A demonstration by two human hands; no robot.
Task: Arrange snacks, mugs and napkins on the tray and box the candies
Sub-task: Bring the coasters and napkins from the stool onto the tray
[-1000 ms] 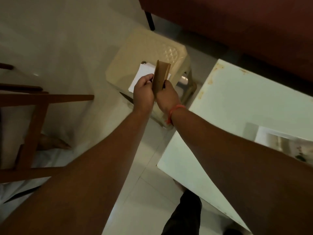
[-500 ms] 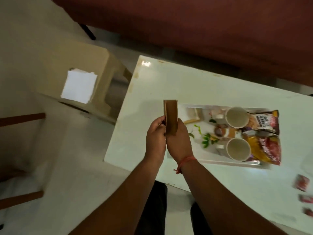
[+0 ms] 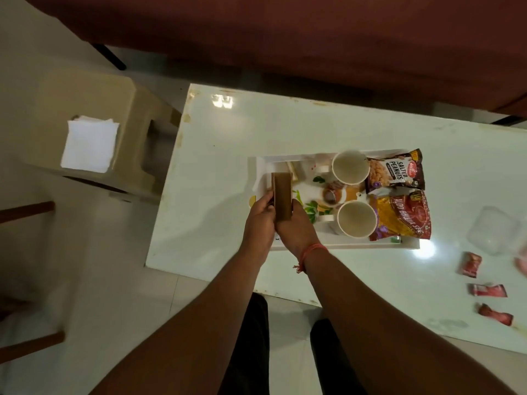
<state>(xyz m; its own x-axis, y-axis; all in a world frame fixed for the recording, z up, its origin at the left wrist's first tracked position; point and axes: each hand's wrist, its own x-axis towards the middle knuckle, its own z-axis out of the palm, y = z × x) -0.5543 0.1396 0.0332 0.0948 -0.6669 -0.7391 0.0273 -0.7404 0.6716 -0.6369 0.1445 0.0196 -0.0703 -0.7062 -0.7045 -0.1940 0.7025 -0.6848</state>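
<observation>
Napkin holder [image 3: 282,198], a brown wooden piece, stands upright in both your hands above the left end of the tray [image 3: 342,243]. Your left hand [image 3: 261,223] has its fingers curled on its left edge, and your right hand [image 3: 296,230] wraps its lower part from the right. It looks stiff and light, so keep your hold low on the two side edges and set it down flat on its base; judged by its narrow foot, it may tip if let go early. On the tray, two mugs [image 3: 350,167] stand open-mouthed just beside the snack packets [image 3: 395,173]; mugs are breakable, so keep the holder apart from them. Napkins [image 3: 89,145] lie stacked on the plastic stool [image 3: 134,109], soft and easily scattered. Candies [image 3: 470,264] lie loose on the surface [image 3: 216,143] at the right, near a clear box [image 3: 494,233].
</observation>
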